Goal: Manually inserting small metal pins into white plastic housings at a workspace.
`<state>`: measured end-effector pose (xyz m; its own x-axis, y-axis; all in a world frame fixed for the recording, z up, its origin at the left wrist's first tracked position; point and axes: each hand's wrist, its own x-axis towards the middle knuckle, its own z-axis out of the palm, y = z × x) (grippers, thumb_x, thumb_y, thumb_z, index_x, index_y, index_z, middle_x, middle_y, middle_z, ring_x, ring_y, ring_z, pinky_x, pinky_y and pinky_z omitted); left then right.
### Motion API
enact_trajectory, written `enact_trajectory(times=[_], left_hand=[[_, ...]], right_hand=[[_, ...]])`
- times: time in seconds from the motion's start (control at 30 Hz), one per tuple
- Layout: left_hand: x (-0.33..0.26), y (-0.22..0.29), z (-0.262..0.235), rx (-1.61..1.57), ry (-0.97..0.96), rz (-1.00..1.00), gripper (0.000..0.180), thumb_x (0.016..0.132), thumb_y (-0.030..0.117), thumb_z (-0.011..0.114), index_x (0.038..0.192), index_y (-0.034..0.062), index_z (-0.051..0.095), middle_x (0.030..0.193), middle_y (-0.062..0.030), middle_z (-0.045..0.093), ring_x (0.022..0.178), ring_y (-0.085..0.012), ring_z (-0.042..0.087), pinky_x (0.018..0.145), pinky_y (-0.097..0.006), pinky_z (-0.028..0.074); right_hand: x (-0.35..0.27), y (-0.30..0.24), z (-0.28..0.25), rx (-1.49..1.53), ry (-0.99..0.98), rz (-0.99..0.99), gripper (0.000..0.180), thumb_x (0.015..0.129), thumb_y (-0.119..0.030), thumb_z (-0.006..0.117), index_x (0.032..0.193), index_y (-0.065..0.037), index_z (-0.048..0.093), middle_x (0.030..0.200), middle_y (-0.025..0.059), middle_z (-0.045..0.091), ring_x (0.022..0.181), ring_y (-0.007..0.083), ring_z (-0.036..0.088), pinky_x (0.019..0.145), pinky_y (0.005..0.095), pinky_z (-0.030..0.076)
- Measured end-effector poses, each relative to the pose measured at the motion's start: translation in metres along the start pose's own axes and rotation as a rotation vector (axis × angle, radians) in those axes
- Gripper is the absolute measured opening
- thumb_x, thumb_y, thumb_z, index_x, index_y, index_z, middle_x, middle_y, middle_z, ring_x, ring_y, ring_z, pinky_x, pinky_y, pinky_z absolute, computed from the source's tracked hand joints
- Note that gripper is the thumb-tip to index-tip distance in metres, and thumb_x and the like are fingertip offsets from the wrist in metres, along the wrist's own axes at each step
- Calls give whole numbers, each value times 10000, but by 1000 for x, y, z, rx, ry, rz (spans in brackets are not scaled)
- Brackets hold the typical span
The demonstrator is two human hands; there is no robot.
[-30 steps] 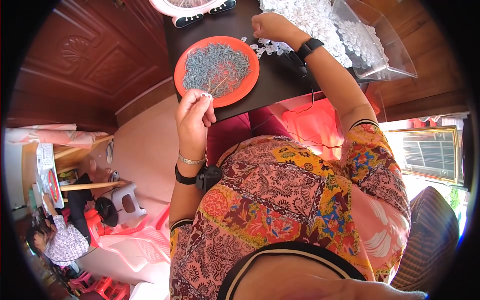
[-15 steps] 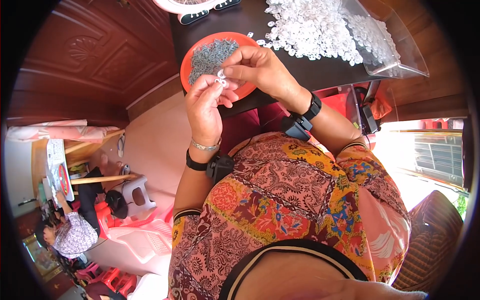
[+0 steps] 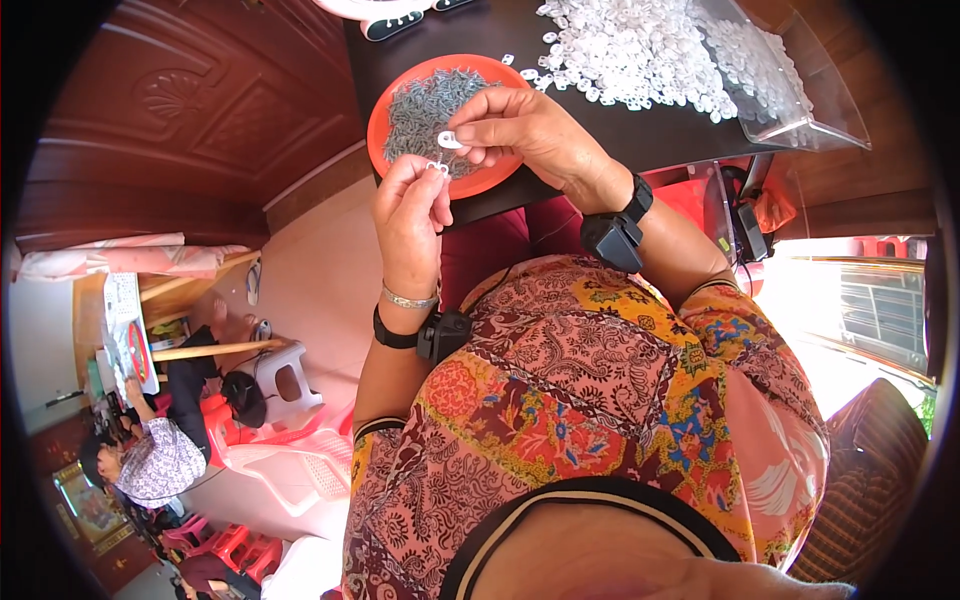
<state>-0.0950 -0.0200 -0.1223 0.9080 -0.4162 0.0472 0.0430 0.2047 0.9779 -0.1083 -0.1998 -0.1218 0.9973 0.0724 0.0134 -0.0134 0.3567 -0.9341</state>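
Between thumb and forefinger my right hand pinches a small white plastic piece with a hole in it. Just below and to the left, my left hand pinches another small white piece, which seems to have a thin metal screw standing in it. The two pieces are slightly apart. Both hands hover over the near edge of an orange-red round tray, which holds a heap of grey screws. Fingers partly hide the lower right of the tray.
A large pile of white plastic pieces spreads over the dark table, running into a clear plastic bin at the right. A few loose pieces lie beside the tray. At far left another person sits near pink plastic chairs.
My hands have drawn apart a little, so the right-hand piece now shows clear of the left-hand one. My left fingers have curled in more. The whole view has shifted slightly.
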Motion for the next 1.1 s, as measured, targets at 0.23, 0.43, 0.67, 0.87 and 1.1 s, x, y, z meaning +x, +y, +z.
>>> enact_trajectory(times=[0.23,0.43,0.67,0.87,1.1], left_hand=[[1,-3,0,32,-13,0,151,899,141,530,772,58,519,619,20,496,500,-37,413,452,-186,284],[0,-4,0,47,-13,11,151,897,143,531,773,58,520,617,22,490,509,-38,412,457,-189,289],[0,-6,0,58,-12,8,152,902,145,525,778,57,514,623,23,485,513,-38,411,459,-190,293],[0,-7,1,30,-6,2,146,908,149,518,800,50,528,631,22,484,512,-41,412,457,-190,299],[0,-10,4,11,35,-34,162,905,173,486,853,36,555,656,-10,537,532,-74,470,484,-189,329]], right_hand=[[-3,2,5,-57,-10,-111,124,841,-58,655,951,-3,658,831,29,659,743,77,607,702,212,498],[-7,2,10,-129,17,-148,124,834,-48,664,945,7,661,862,33,670,809,84,624,747,223,505],[-8,7,12,-182,23,-213,116,831,-35,669,938,11,661,863,36,671,805,83,623,755,226,505],[-11,7,14,-277,-54,-283,100,855,-16,647,952,10,656,900,33,663,836,75,613,766,220,504],[-16,4,19,-316,-60,-293,132,824,-15,678,936,4,610,850,38,653,772,96,617,729,238,499]])
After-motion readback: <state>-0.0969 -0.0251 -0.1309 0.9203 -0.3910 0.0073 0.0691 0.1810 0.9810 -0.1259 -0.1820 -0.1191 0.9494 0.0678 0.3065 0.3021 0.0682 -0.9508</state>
